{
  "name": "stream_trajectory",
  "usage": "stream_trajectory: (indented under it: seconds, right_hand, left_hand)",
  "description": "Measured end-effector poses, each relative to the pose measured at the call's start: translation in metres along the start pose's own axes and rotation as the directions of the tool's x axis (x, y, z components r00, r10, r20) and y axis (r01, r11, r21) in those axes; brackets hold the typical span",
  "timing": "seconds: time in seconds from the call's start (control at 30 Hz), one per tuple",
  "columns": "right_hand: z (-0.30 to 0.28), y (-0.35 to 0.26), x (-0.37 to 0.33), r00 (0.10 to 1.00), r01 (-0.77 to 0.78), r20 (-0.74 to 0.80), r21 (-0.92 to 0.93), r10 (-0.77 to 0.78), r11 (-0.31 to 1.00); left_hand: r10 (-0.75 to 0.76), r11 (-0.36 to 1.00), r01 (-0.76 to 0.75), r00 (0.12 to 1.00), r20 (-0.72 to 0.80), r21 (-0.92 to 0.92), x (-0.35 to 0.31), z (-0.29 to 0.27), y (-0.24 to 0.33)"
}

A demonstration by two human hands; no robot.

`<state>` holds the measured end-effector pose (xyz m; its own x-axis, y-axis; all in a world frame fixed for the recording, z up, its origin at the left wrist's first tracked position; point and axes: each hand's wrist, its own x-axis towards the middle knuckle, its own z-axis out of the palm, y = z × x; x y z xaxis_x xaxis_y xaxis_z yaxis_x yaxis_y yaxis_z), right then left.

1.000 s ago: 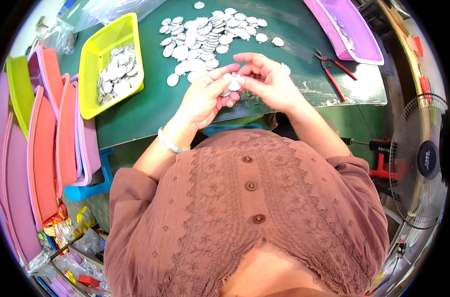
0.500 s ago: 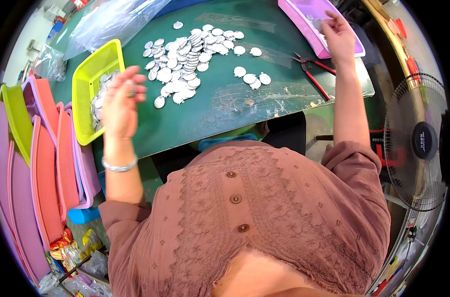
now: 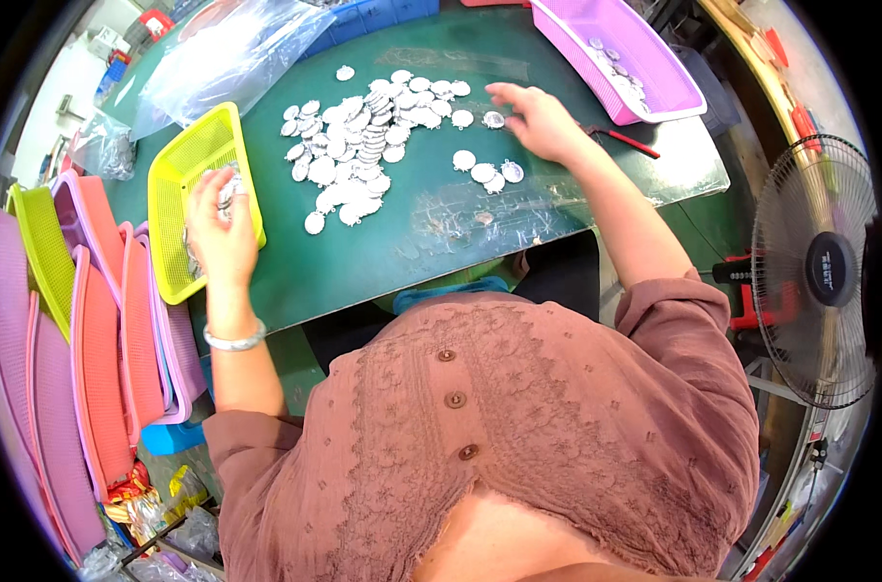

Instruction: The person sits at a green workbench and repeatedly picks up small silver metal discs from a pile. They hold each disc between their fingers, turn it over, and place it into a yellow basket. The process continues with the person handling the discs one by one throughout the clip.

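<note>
My left hand (image 3: 224, 233) reaches into a yellow-green basket (image 3: 162, 184) at the left, thumb and fingers apart over the silver discs (image 3: 229, 186) there; whether it grips one is hard to make out. At the right of the table, my right hand (image 3: 543, 124) is open, fingers stretched toward a single round silver disc pendant (image 3: 494, 119) just beside the fingertips. A big loose pile of similar pendants (image 3: 363, 136), with small loops on their rims, covers the middle of the table. A small group of pendants (image 3: 483, 173) lies nearer me.
A purple basket (image 3: 596, 68) holding several discs stands at the far right. Red-handled pliers (image 3: 635, 145) lie below it, partly behind my right hand. Clear plastic bags (image 3: 227, 68) and a blue crate (image 3: 383, 17) sit at the back. Stacked baskets (image 3: 101, 369) are left, a fan (image 3: 819, 272) right.
My right hand has come from the purple basket down and left to the lone pendant. My left hand has moved left and down into the yellow-green basket.
</note>
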<state>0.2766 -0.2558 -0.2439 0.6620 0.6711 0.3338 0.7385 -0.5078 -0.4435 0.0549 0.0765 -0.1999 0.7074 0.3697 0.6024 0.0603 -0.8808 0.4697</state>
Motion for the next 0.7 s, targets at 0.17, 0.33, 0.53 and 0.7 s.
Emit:
stream_trajectory:
  seconds: [0.17, 0.33, 0.53, 0.7]
  right_hand:
    - [0.015, -0.001, 0.005, 1.0, 0.025, 0.013, -0.044, -0.025, 0.999]
    - [0.008, -0.018, 0.007, 0.965, -0.26, 0.139, 0.486, 0.22, 0.834]
    - [0.018, -0.077, -0.018, 0.921, -0.349, 0.286, 0.908, 0.264, 0.234]
    - [0.027, -0.114, -0.027, 0.928, -0.329, 0.293, 0.934, 0.23, 0.139]
  left_hand:
    - [0.025, 0.969, 0.006, 0.992, 0.123, -0.246, -0.021, 0.024, 0.05]
    - [-0.131, 0.748, 0.364, 0.901, 0.413, -0.556, -0.043, 0.055, 0.068]
    - [-0.193, 0.255, 0.777, 0.624, 0.758, -0.575, -0.048, 0.072, 0.096]
    - [-0.205, 0.152, 0.782, 0.623, 0.755, -0.605, -0.051, 0.075, 0.101]
